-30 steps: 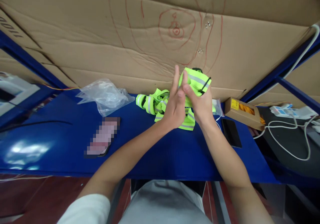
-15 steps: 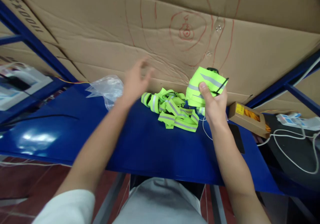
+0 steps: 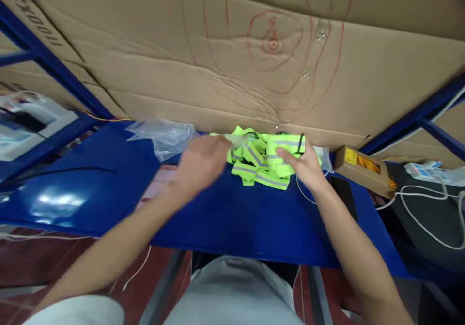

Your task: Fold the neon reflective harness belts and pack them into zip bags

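My right hand [image 3: 307, 165] grips a folded bundle of neon-yellow reflective straps [image 3: 286, 146], with grey stripes and a black strap end at its upper right. The thumb presses on the front of the bundle. Blurred by motion, my left hand [image 3: 205, 162] is closed on a pale see-through film that looks like a clear plastic bag [image 3: 240, 140]. This film reaches over the loose pile of yellow reflective straps [image 3: 254, 162] on the blue table. Other clear plastic bags [image 3: 169, 138] lie behind my left wrist.
A phone with a lit screen [image 3: 158, 182] lies partly under my left forearm. To the right are a dark phone [image 3: 343, 196], a cardboard box with orange contents [image 3: 361, 167] and white cables [image 3: 432, 223]. A cardboard wall [image 3: 145, 73] closes off the table's back.
My right hand has lowered the folded bundle towards the table. My left hand has moved down, from open to closed with clear film at its fingertips. The plastic bags have spread rightward.
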Available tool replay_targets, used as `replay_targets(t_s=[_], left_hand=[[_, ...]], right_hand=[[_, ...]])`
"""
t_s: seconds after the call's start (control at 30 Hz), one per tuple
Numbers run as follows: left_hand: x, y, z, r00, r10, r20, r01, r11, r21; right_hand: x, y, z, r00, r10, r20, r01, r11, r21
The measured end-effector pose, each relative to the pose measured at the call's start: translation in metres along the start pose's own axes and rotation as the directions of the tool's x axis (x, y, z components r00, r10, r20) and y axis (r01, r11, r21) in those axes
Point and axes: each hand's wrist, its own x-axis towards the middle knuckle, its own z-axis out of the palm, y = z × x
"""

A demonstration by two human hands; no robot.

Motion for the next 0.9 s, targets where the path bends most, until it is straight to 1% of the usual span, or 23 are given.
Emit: replay_targets(t_s=[0.03, 0.07, 0.1, 0.13, 0.17, 0.2, 0.23, 0.27, 0.3, 0.33, 0.37, 0.4, 0.43, 0.47, 0.5, 0.53, 0.57, 0.6, 0.63, 0.7, 0.73, 0.83, 0.9], left_hand=[[-0.012, 0.028, 0.015, 0.997, 0.055, 0.061, -0.056, 0.998, 0.019], [-0.024, 0.052, 0.029, 0.972, 0.153, 0.176, -0.171, 0.981, 0.091], [-0.036, 0.07, 0.04, 0.938, 0.231, 0.257, -0.27, 0.954, 0.128], [-0.045, 0.082, 0.048, 0.904, 0.296, 0.309, -0.342, 0.934, 0.105], [-0.053, 0.089, 0.052, 0.856, 0.365, 0.367, -0.412, 0.91, 0.056], [-0.059, 0.09, 0.053, 0.812, 0.427, 0.398, -0.464, 0.886, -0.004], [-0.062, 0.086, 0.052, 0.782, 0.474, 0.406, -0.494, 0.867, -0.061], [-0.064, 0.079, 0.048, 0.775, 0.495, 0.393, -0.499, 0.861, -0.1], [-0.065, 0.07, 0.044, 0.798, 0.484, 0.359, -0.477, 0.872, -0.115], [-0.066, 0.059, 0.04, 0.846, 0.433, 0.312, -0.42, 0.901, -0.11], [-0.068, 0.049, 0.037, 0.904, 0.346, 0.252, -0.332, 0.938, -0.098], [-0.071, 0.039, 0.035, 0.952, 0.235, 0.193, -0.223, 0.971, -0.086], [-0.075, 0.031, 0.035, 0.982, 0.121, 0.143, -0.111, 0.991, -0.075], [-0.081, 0.024, 0.037, 0.995, 0.023, 0.1, -0.017, 0.998, -0.062], [-0.087, 0.02, 0.039, 0.997, -0.048, 0.068, 0.051, 0.998, -0.047], [-0.093, 0.016, 0.042, 0.994, -0.09, 0.06, 0.092, 0.995, -0.032], [-0.099, 0.014, 0.045, 0.992, -0.099, 0.08, 0.101, 0.995, -0.02], [-0.104, 0.012, 0.047, 0.988, -0.087, 0.126, 0.09, 0.996, -0.013], [-0.108, 0.011, 0.048, 0.981, -0.072, 0.181, 0.074, 0.997, -0.005], [-0.114, 0.009, 0.046, 0.959, -0.052, 0.279, 0.042, 0.998, 0.039], [-0.116, 0.009, 0.043, 0.954, -0.06, 0.295, 0.034, 0.995, 0.094], [-0.12, 0.011, 0.03, 0.961, -0.144, 0.235, 0.054, 0.934, 0.353], [-0.118, 0.017, 0.02, 0.966, -0.169, 0.196, 0.056, 0.876, 0.479]], right_hand=[[-0.008, 0.009, -0.004, 0.998, 0.066, 0.016, -0.065, 0.997, -0.044], [-0.016, 0.018, -0.008, 0.992, 0.124, 0.01, -0.122, 0.989, -0.081], [-0.024, 0.027, -0.012, 0.983, 0.181, -0.008, -0.181, 0.979, -0.094], [-0.033, 0.035, -0.016, 0.971, 0.24, -0.019, -0.24, 0.968, -0.071], [-0.041, 0.041, -0.021, 0.954, 0.3, -0.01, -0.3, 0.954, -0.013], [-0.048, 0.047, -0.026, 0.932, 0.361, 0.027, -0.362, 0.93, 0.063], [-0.055, 0.05, -0.032, 0.906, 0.413, 0.088, -0.422, 0.896, 0.14], [-0.06, 0.052, -0.037, 0.88, 0.445, 0.164, -0.472, 0.858, 0.203], [-0.065, 0.052, -0.04, 0.857, 0.451, 0.249, -0.506, 0.826, 0.247], [-0.069, 0.051, -0.043, 0.841, 0.427, 0.332, -0.52, 0.808, 0.276], [-0.072, 0.048, -0.043, 0.829, 0.376, 0.413, -0.512, 0.807, 0.293], [-0.075, 0.045, -0.041, 0.814, 0.305, 0.494, -0.489, 0.82, 0.299], [-0.077, 0.042, -0.036, 0.786, 0.227, 0.575, -0.454, 0.843, 0.288], [-0.079, 0.039, -0.03, 0.74, 0.164, 0.652, -0.413, 0.876, 0.249], [-0.081, 0.036, -0.022, 0.687, 0.138, 0.713, -0.367, 0.913, 0.177], [-0.083, 0.035, -0.015, 0.637, 0.149, 0.756, -0.32, 0.944, 0.084], [-0.085, 0.034, -0.008, 0.6, 0.183, 0.778, -0.277, 0.961, -0.012], [-0.086, 0.034, -0.003, 0.578, 0.222, 0.786, -0.245, 0.965, -0.092], [-0.086, 0.035, 0.001, 0.564, 0.254, 0.786, -0.228, 0.962, -0.148], [-0.087, 0.037, 0.002, 0.543, 0.292, 0.788, -0.236, 0.953, -0.19], [-0.087, 0.038, 0.001, 0.53, 0.303, 0.792, -0.245, 0.949, -0.199], [-0.086, 0.04, -0.004, 0.517, 0.33, 0.79, -0.266, 0.939, -0.218], [-0.086, 0.042, -0.006, 0.508, 0.309, 0.804, -0.268, 0.944, -0.193]])
